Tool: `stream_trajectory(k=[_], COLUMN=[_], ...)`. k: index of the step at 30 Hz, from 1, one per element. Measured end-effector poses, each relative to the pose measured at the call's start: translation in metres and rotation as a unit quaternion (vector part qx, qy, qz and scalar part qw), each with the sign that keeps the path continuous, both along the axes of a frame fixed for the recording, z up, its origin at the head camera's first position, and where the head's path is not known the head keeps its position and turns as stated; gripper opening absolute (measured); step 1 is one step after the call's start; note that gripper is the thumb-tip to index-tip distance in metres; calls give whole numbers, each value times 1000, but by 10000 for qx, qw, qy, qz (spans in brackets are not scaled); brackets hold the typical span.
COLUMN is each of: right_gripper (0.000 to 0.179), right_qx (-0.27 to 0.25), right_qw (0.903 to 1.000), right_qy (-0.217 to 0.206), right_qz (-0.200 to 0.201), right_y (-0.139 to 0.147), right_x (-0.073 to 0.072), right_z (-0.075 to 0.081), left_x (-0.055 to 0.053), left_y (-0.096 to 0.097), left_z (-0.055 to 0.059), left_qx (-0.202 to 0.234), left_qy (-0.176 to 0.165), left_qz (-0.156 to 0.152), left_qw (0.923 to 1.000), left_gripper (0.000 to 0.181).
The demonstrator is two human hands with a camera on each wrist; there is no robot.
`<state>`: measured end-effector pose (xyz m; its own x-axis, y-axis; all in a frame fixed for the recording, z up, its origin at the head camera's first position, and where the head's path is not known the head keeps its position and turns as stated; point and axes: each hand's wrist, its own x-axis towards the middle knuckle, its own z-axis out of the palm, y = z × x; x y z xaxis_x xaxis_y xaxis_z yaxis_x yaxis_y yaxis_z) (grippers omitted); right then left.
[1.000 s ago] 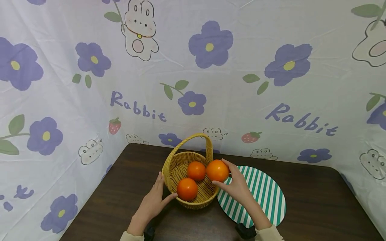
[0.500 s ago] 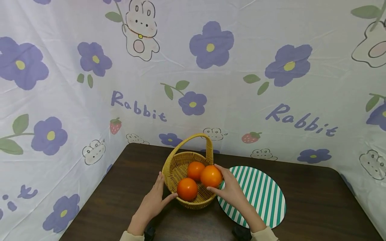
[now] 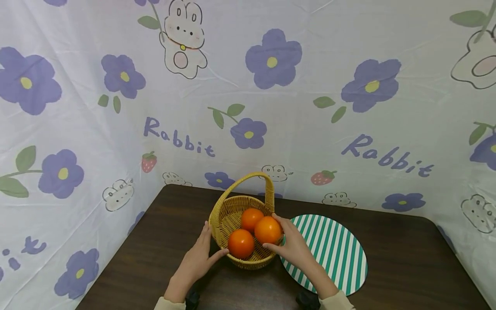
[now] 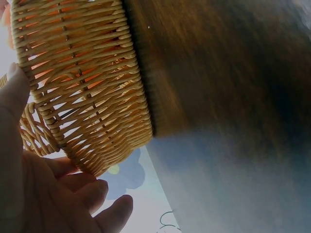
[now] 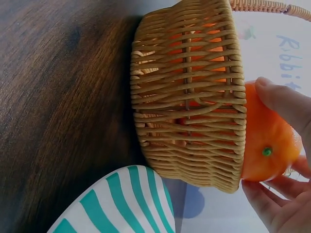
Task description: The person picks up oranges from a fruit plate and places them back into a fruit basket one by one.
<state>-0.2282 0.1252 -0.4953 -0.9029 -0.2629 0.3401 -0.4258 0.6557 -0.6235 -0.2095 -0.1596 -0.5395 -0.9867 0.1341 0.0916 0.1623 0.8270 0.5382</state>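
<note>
A yellow wicker basket (image 3: 229, 217) with an arched handle stands on the table. Two oranges lie in it, one near the front (image 3: 241, 244) and another farther back (image 3: 251, 218). My right hand (image 3: 294, 246) grips a third orange (image 3: 268, 230) between thumb and fingers, over the basket's right side. In the right wrist view this orange (image 5: 267, 138) sits at the rim, its green stem spot showing. My left hand (image 3: 196, 258) touches the basket's left side with thumb spread and fingers fairly straight. Its fingertips rest against the weave (image 4: 92, 87) in the left wrist view.
A round mat (image 3: 329, 252) with green and white stripes lies on the dark wooden table (image 3: 407, 258), just right of the basket. Behind the table hangs a white cloth (image 3: 294, 129) printed with flowers and rabbits.
My right hand has carried its orange left and slightly downward, from beside the basket's right rim to over its inside. The left hand and the basket have stayed in place.
</note>
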Motion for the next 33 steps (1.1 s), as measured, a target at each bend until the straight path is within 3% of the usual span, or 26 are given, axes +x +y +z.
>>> stream_trajectory(k=[22, 33], right_gripper=[80, 80], right_qx=[625, 924], right_qw=[9979, 9956], right_qy=[-134, -66], right_qz=[-37, 147], right_y=[-9, -11], right_x=[-2, -6], right_z=[-4, -4], left_x=[2, 2], left_y=[1, 1], left_z=[-2, -2], left_qx=[27, -17], left_qy=[-87, -50], left_qz=[14, 24], left_qw=[10000, 10000], left_gripper=[98, 100])
